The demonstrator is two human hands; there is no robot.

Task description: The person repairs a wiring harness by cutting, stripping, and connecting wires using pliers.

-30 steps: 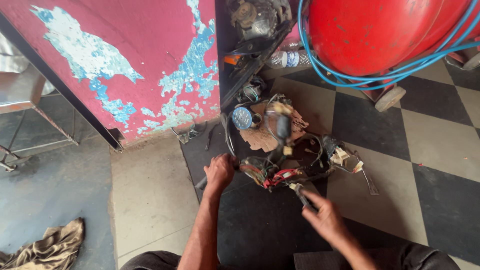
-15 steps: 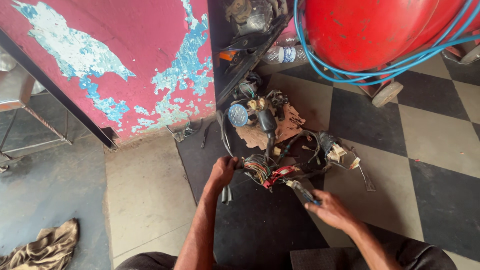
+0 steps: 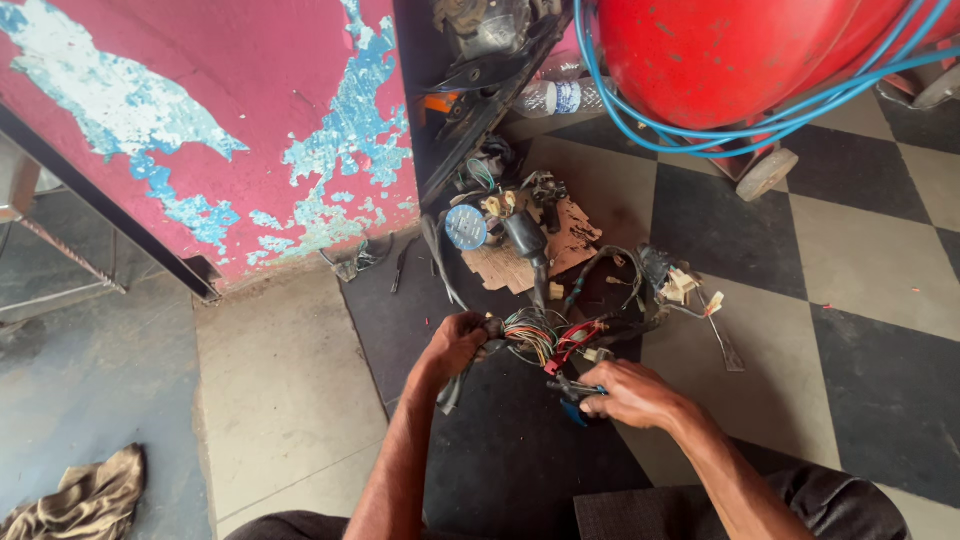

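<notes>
left hand (image 3: pixel 455 345) closed on wire bundle (image 3: pixel 535 335) | right hand (image 3: pixel 625 393) gripping blue-handled pliers (image 3: pixel 572 400) | clear plastic bottle (image 3: pixel 555 97), blue-white label, lying by red tank (image 3: pixel 720 50)

Bare forearms and hands (image 3: pixel 455 345), dark trousers (image 3: pixel 640 510).

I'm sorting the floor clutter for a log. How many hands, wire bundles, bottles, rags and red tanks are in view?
Hands: 2, left hand and right hand
Tangled multicoloured wire bundle: 1
Clear plastic bottle: 1
Crumpled brown rag: 1
Large red metal tank: 1
Total: 6
</notes>
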